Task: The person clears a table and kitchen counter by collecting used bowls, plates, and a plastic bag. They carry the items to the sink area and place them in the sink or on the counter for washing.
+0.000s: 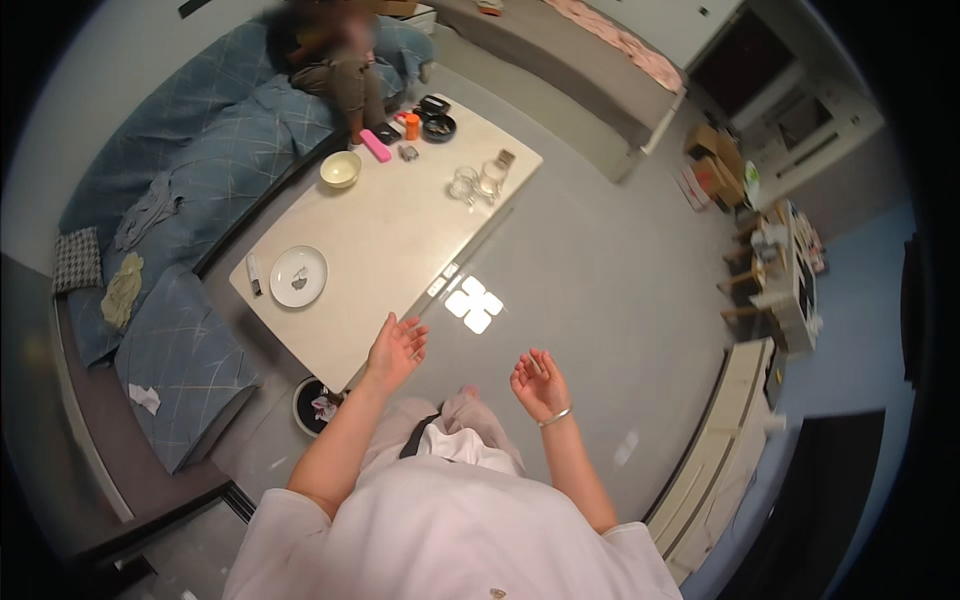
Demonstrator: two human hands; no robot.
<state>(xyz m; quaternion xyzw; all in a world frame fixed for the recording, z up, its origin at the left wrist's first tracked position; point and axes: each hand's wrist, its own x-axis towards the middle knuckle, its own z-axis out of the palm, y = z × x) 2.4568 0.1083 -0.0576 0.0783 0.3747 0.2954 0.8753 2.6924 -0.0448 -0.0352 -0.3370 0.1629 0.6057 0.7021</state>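
Both of my hands are held out in the air with nothing in them. My left hand [397, 347] is open, palm turned inward and fingers apart, near the front right edge of the pale coffee table [390, 230]. Over the grey floor, my right hand [540, 386] is open too, fingers loosely curled, a bracelet [555, 417] on its wrist. Closest on the table is a white plate [312, 274] with small grey scraps on it. Beside it lies a white tube-like item [254, 274]. Farther back stands a pale yellow bowl [341, 169].
Glass vessels [480, 182], an orange bottle [412, 126], a pink case [376, 145] and a dark bowl [439, 128] occupy the table's far end. A person [345, 85] sits on the blue-covered sofa [240, 150]. A waste bin [308, 408] stands by the near corner; a low cabinet [715, 440] lines the right.
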